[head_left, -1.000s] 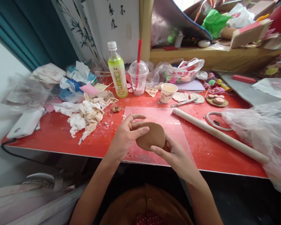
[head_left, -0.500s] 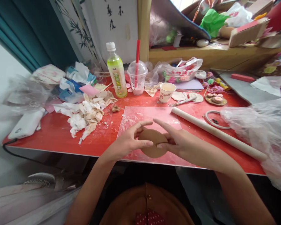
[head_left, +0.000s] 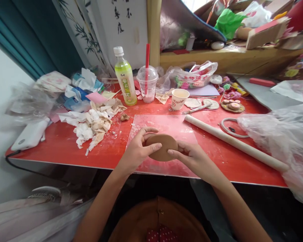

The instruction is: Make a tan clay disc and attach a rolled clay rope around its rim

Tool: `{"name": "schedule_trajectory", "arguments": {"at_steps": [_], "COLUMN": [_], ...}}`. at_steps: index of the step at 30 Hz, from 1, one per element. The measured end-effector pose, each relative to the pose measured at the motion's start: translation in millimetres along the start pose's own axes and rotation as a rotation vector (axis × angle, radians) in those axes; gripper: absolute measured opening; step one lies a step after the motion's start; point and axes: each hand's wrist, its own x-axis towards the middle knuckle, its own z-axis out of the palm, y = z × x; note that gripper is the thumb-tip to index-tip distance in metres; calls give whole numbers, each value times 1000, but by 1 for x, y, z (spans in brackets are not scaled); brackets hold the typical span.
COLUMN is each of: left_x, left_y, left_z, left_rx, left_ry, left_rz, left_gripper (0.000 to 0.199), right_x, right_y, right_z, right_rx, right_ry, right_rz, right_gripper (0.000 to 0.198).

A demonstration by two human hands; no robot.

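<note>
Clay disc (head_left: 163, 144) over plastic sheet (head_left: 166, 122) on table (head_left: 106, 151). From disc: tissues (head_left: 93, 121) 10 o'clock, drink bottle (head_left: 126, 82) 11, lidded cup (head_left: 148, 87) 12, paper cup (head_left: 179, 101) 1, rod (head_left: 234, 142) 3.

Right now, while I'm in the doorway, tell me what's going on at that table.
A person holds a flat, round brown disc, perhaps clay, over a clear plastic sheet on the red table. The left hand has its left edge, the right hand its right, both thumbs on the near face. A long pale rod lies to the right; a white paper cup stands behind.
</note>
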Motion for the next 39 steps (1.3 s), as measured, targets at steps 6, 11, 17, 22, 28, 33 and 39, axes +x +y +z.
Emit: {"name": "schedule_trajectory", "arguments": {"at_steps": [6,11,17,22,28,33,39], "left_x": [-4,0,1,1,4,6,7], "left_y": [3,-4,-9,-7,-9,-17,-19], "left_z": [1,0,2,-2,-3,4,2], "left_rx": [391,38,29,139,36,-80,165], "left_ry": [28,71,34,-9,-125,72,67], "left_rz": [48,-1,-28,-37,-96,-22,28], "left_gripper": [25,24,29,26,28,25,27], "right_x": [-1,-2,-3,-2,-3,-2,-4], "right_y": [-8,3,17,7,-10,7,24], "right_z": [-7,-4,15,7,-4,12,23], "right_rx": [-229,181,222,-48,-135,288,239], "right_ry": [77,63,193,233,192,277,332], "right_rz": [-1,25,31,5,-6,30,10], "right_gripper": [24,44,28,25,42,58,19]}}
